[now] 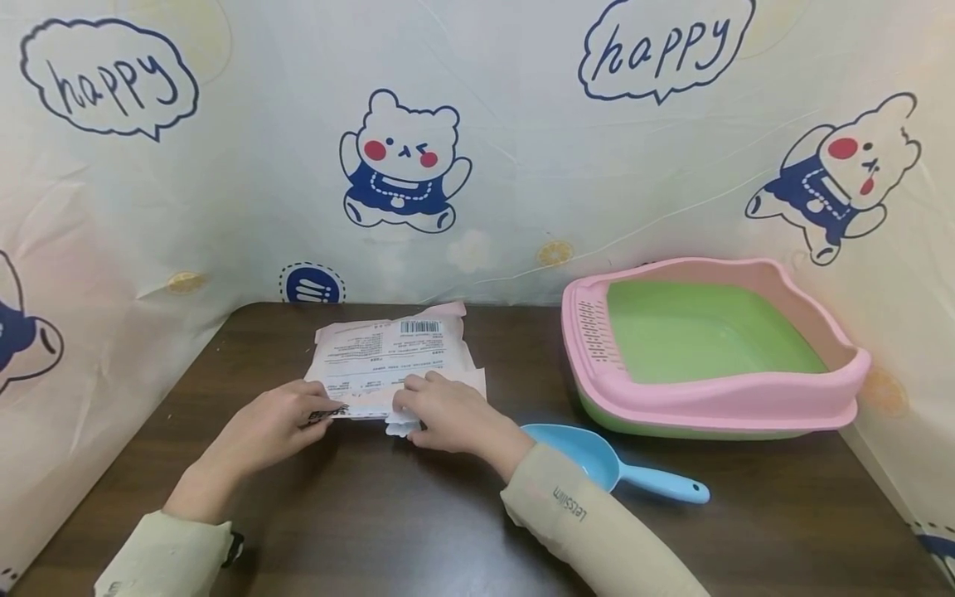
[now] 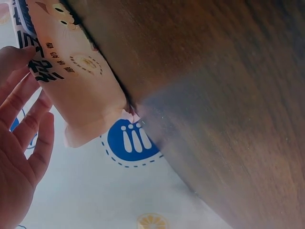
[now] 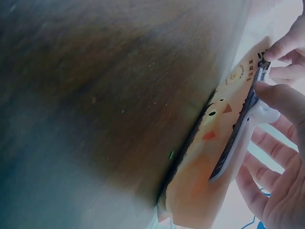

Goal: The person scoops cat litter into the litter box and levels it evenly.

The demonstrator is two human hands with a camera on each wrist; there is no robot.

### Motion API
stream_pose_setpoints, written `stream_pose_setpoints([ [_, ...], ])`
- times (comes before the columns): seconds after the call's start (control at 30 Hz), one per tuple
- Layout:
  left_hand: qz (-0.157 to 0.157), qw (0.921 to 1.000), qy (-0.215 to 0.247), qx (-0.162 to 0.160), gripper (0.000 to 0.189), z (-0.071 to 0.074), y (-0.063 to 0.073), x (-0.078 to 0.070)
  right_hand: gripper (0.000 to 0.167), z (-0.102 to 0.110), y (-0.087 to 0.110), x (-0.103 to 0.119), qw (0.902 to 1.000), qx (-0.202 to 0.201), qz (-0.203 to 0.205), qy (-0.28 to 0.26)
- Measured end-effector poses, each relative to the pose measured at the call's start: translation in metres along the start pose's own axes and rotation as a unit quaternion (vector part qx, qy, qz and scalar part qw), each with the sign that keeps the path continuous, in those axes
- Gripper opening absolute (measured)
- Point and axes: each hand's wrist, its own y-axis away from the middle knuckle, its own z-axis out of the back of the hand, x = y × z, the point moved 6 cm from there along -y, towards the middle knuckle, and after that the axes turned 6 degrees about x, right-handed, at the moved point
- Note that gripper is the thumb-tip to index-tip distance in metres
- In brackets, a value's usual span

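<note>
Noted: dark wood-grain table (image 1: 336,522), bearing pink-rimmed green litter box (image 1: 716,406), taken as landmark. Found left of litter box: cat-printed pink bag (image 1: 388,352), lying text side up. Found by front left of litter box: blue scoop (image 1: 599,456). Observed well left of litter box: left hand (image 1: 276,423) pinching bag's near edge, right hand (image 1: 451,414) likewise, beside white scalloped piece (image 1: 401,425), purpose unclear. Judged in hand: working along that edge. Calls next, in judgement, for firm, even pinching.
</note>
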Motion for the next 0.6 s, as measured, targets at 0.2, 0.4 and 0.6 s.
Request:
stream_pose_setpoints([
  [0.2, -0.008, 0.9999, 0.007, -0.011, 0.020, 0.0001, -0.0014, -0.0007, 0.026, 0.0041, 0.0000, -0.0002, 0.9997, -0.016, 0.003, 0.019],
  [0.4, -0.015, 0.9996, 0.009, -0.022, 0.019, 0.0002, -0.0022, -0.0015, 0.022, 0.0050, -0.0008, 0.0002, 0.9988, -0.026, -0.014, 0.040],
  [0.6, -0.007, 0.9997, 0.006, -0.021, 0.018, -0.0002, -0.0009, -0.0003, 0.019, 0.0065, -0.0005, -0.0011, 0.9980, -0.048, -0.020, 0.036],
])
